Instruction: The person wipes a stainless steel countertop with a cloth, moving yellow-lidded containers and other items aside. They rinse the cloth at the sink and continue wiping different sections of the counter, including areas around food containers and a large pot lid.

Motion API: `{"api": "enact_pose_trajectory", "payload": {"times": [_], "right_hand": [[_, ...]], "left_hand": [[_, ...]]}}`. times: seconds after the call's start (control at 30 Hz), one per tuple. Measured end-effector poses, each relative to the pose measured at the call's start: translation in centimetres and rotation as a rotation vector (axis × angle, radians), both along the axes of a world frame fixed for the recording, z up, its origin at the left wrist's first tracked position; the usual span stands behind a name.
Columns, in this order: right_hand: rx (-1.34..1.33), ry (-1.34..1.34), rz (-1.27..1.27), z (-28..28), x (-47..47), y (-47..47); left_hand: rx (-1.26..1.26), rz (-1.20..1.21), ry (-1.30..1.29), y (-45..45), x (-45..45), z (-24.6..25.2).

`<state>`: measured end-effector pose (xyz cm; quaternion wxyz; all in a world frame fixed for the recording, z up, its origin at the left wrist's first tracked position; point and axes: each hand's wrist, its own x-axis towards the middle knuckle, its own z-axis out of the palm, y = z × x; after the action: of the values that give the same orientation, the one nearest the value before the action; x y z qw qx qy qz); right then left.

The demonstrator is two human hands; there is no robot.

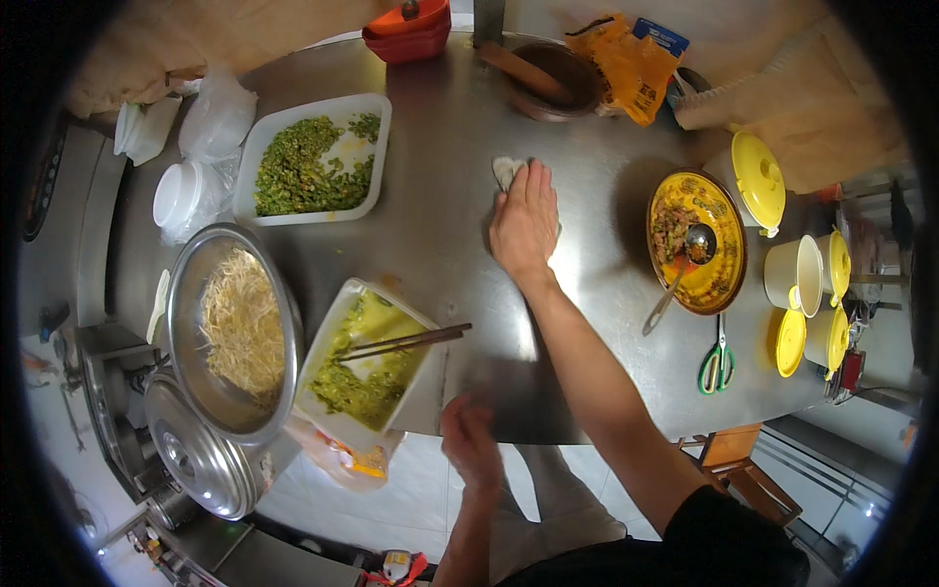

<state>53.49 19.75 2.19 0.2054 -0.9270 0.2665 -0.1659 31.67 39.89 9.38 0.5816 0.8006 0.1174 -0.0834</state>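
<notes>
My right hand (525, 218) presses flat on a pale cloth (508, 172) on the stainless steel table (455, 242); most of the cloth is hidden under the palm. My left hand (469, 442), somewhat blurred, is above the table's front edge with its fingers curled, and nothing shows in it. Left of it, a white tray (423, 315) of green chopped vegetable in liquid bears a pair of dark chopsticks (433, 336). Farther back is a larger white tray (384, 158) of chopped green vegetables. On the right stands a yellow patterned bowl (722, 242) with chopped food and a metal ladle (664, 301).
A steel basin (176, 308) of bean sprouts and a lidded steel pot (183, 455) stand left. Green-handled scissors (717, 367) and cream containers with yellow lids (759, 180) lie right. A mortar (546, 110) with a pestle, an orange bag (623, 66) and a red container (407, 44) sit at the back.
</notes>
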Motion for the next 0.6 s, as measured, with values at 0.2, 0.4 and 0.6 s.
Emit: {"api": "enact_pose_trajectory", "payload": {"times": [0.2, 0.4, 0.6], "right_hand": [[-0.004, -0.069, -0.091, -0.2, 12.0, -1.9], [0.052, -0.081, -0.287, 0.5, 21.6, -4.0], [-0.065, 0.007, 0.136, -0.9, 25.7, -7.4]], "left_hand": [[0.328, -0.227, -0.524, 4.8, 1.4, -7.6], [0.469, -0.227, -0.558, 4.9, 1.5, -9.1], [0.522, -0.224, -0.556, 4.4, 1.8, -9.1]]}}
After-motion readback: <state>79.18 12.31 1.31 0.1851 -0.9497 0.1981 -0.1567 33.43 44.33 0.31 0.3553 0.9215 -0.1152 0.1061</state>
